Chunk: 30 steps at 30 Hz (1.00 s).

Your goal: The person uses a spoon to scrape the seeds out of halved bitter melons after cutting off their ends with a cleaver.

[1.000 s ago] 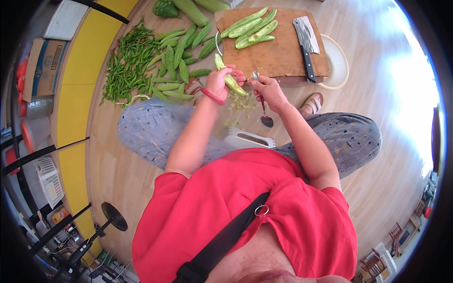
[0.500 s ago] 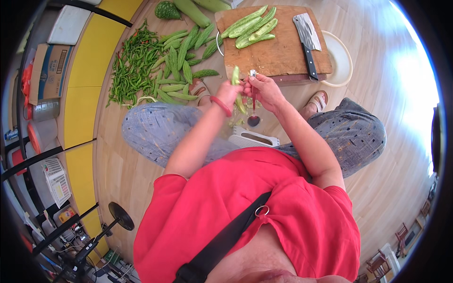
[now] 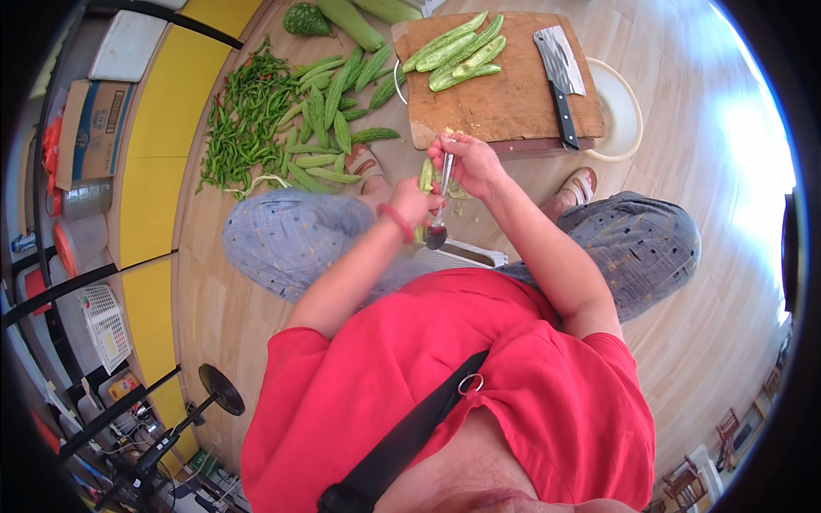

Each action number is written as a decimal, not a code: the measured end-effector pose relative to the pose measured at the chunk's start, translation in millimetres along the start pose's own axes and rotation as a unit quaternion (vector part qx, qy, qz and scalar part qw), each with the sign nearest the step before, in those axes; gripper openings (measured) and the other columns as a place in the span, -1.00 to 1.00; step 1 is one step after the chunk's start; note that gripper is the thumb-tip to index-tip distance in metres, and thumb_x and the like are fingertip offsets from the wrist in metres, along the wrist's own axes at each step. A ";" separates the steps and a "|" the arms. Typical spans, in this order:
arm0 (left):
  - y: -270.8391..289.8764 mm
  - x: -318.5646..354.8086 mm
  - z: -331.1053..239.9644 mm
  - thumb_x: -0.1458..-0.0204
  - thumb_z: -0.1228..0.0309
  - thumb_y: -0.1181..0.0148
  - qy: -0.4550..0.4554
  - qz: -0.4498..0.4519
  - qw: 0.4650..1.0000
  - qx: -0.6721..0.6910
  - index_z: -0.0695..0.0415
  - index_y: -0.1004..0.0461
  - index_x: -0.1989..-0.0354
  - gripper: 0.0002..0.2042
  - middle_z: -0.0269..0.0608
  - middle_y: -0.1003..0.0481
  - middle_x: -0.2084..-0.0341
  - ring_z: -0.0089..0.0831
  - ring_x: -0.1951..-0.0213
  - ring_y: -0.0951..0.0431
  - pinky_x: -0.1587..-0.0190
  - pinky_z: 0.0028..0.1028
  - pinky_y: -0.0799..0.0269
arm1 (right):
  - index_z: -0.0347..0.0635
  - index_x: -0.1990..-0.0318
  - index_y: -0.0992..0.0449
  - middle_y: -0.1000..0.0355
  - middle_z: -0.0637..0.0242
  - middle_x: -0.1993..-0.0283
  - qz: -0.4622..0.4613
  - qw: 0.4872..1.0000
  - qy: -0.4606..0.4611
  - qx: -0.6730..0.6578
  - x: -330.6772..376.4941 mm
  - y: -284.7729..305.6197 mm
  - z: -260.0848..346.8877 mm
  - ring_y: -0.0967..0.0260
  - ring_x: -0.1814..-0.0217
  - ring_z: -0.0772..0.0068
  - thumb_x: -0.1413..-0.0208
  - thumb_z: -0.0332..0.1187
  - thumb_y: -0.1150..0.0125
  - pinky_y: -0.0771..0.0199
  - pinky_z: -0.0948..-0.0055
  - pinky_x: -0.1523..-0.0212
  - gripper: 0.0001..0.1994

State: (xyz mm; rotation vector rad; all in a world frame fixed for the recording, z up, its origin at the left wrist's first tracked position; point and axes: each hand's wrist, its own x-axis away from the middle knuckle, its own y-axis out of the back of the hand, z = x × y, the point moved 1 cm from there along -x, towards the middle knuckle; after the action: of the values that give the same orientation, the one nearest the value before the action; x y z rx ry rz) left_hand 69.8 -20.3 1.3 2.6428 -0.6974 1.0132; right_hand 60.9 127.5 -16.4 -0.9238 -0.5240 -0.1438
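Note:
My left hand (image 3: 410, 203) is closed around a bitter melon half (image 3: 425, 176), pale green and held lengthwise between my knees. In my right hand (image 3: 475, 164) is a metal spoon (image 3: 446, 174), gripped by its handle; its bowl points back toward me, by the near end of the melon. Just ahead lies a wooden chopping board (image 3: 487, 111), bearing several cut bitter melon halves (image 3: 462, 64) and a black-handled cleaver (image 3: 561, 81). Beneath my hands, pale scraps (image 3: 458, 207) are scattered. The melon's scooped face is mostly hidden by my fingers.
At the left front, whole bitter melons (image 3: 332, 101) lie beside a heap of green chillies (image 3: 248, 120). Large gourds (image 3: 351, 24) rest behind them. A white basin (image 3: 631, 111) stands right of the board. Yellow-fronted shelving (image 3: 154, 205) runs along the left.
My left hand has moved nearer me and slightly left with the melon half. My right hand has shifted a little forward and left, bringing the spoon's bowl to the melon's near end.

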 end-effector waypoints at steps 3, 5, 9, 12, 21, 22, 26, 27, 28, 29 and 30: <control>6.0 19.1 -2.7 0.20 0.64 -0.14 -0.022 -0.019 0.991 -0.129 0.19 -0.34 0.42 -0.84 -0.22 -0.43 0.61 -0.49 0.66 -0.41 0.73 -0.49 -0.27 | -0.32 0.26 -0.37 -0.39 0.23 0.36 -0.053 0.996 0.063 0.029 -3.3 0.0 21.7 -0.40 0.32 0.43 -0.07 -0.43 0.00 -0.45 0.50 0.32 -0.86; 20.6 18.6 9.5 0.20 0.66 -0.10 -0.013 -0.060 0.998 -0.008 0.16 -0.30 0.37 -0.80 -0.21 -0.42 0.60 -0.47 0.64 -0.41 0.73 -0.47 -0.28 | -0.32 0.30 -0.40 -0.41 0.19 0.38 -0.068 0.963 0.067 0.251 3.9 -7.4 39.2 -0.41 0.33 0.40 -0.05 -0.35 -0.04 -0.45 0.46 0.32 -0.82; 59.9 7.5 -0.5 0.13 0.66 -0.04 -0.037 -0.104 0.959 0.261 0.15 -0.25 0.33 -0.80 -0.16 -0.42 0.53 -0.37 0.55 -0.45 0.64 -0.45 -0.34 | -0.13 0.46 -0.52 -0.45 0.10 0.46 -0.030 0.466 0.075 0.881 15.8 8.1 8.9 -0.42 0.34 0.06 0.06 -0.22 -0.08 -0.42 0.21 0.29 -0.80; 72.0 -7.0 -11.8 0.09 0.63 -0.03 -0.092 -0.080 0.937 0.329 0.19 -0.29 0.35 -0.87 -0.14 -0.43 0.51 -0.34 0.52 -0.46 0.60 -0.45 -0.38 | -0.17 0.40 -0.52 -0.44 0.07 0.43 -0.026 0.524 0.124 0.842 18.1 19.7 7.6 -0.42 0.31 0.07 0.09 -0.27 -0.09 -0.41 0.23 0.26 -0.81; 50.0 -13.4 -28.0 0.11 0.64 -0.04 -0.065 -0.046 0.928 0.363 0.16 -0.27 0.35 -0.84 -0.13 -0.43 0.53 -0.31 0.54 -0.47 0.62 -0.43 -0.36 | -0.28 0.07 -0.40 -0.40 0.30 0.13 -0.125 0.947 0.183 0.232 -23.6 49.2 62.1 -0.36 0.15 0.45 -0.01 -0.41 -0.02 -0.37 0.51 0.19 -0.70; 49.6 -12.9 -27.2 0.11 0.64 -0.04 -0.066 -0.050 0.925 0.372 0.16 -0.27 0.35 -0.83 -0.13 -0.43 0.53 -0.31 0.54 -0.47 0.63 -0.43 -0.36 | -0.29 0.05 -0.38 -0.38 0.27 0.09 -0.087 0.946 0.155 0.272 -21.0 44.6 54.1 -0.35 0.13 0.46 -0.01 -0.42 -0.02 -0.37 0.52 0.17 -0.68; 56.6 -18.1 -26.5 0.08 0.61 -0.03 -0.084 -0.074 0.921 0.373 0.18 -0.29 0.37 -0.89 -0.14 -0.43 0.51 -0.33 0.49 -0.47 0.59 -0.41 -0.37 | -0.28 0.03 -0.36 -0.41 0.24 0.14 0.073 0.914 -0.141 0.373 3.8 35.9 22.1 -0.36 0.07 0.44 -0.05 -0.42 -0.03 -0.36 0.49 0.07 -0.69; 58.1 -19.7 -26.0 0.07 0.59 -0.03 -0.088 -0.081 0.923 0.367 0.19 -0.30 0.38 -0.91 -0.14 -0.43 0.50 -0.33 0.47 -0.47 0.57 -0.41 -0.37 | -0.28 0.03 -0.35 -0.41 0.23 0.13 0.080 0.896 -0.148 0.410 2.7 37.8 21.2 -0.36 0.07 0.43 -0.05 -0.41 -0.03 -0.36 0.48 0.06 -0.69; 59.0 -21.2 -27.1 0.07 0.59 -0.03 -0.087 -0.085 0.922 0.367 0.19 -0.29 0.38 -0.91 -0.14 -0.43 0.50 -0.33 0.47 -0.47 0.58 -0.41 -0.37 | -0.28 0.03 -0.35 -0.41 0.22 0.12 0.087 0.876 -0.156 0.448 1.4 40.6 20.3 -0.36 0.06 0.41 -0.05 -0.40 -0.04 -0.36 0.48 0.05 -0.69; 58.0 -19.9 -29.8 0.07 0.59 -0.03 -0.085 -0.090 0.921 0.369 0.19 -0.29 0.38 -0.91 -0.14 -0.43 0.50 -0.33 0.47 -0.47 0.58 -0.41 -0.37 | -0.29 0.03 -0.35 -0.40 0.21 0.12 0.093 0.854 -0.164 0.485 3.2 38.4 20.3 -0.36 0.06 0.40 -0.05 -0.40 -0.04 -0.36 0.47 0.04 -0.68; 57.0 -19.1 -31.6 0.07 0.59 -0.03 -0.082 -0.094 0.920 0.371 0.19 -0.29 0.38 -0.91 -0.13 -0.43 0.49 -0.33 0.47 -0.47 0.58 -0.41 -0.37 | -0.31 0.04 -0.35 -0.40 0.20 0.12 0.079 0.914 -0.159 0.364 0.8 34.4 28.1 -0.37 0.07 0.39 -0.05 -0.39 -0.05 -0.37 0.47 0.07 -0.69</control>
State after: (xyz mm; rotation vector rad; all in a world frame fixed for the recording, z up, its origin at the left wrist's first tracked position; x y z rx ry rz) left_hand 10.6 -51.1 13.9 3.3791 -0.0549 1.1771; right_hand 62.8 170.5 -27.2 -0.2481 -0.7330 0.3418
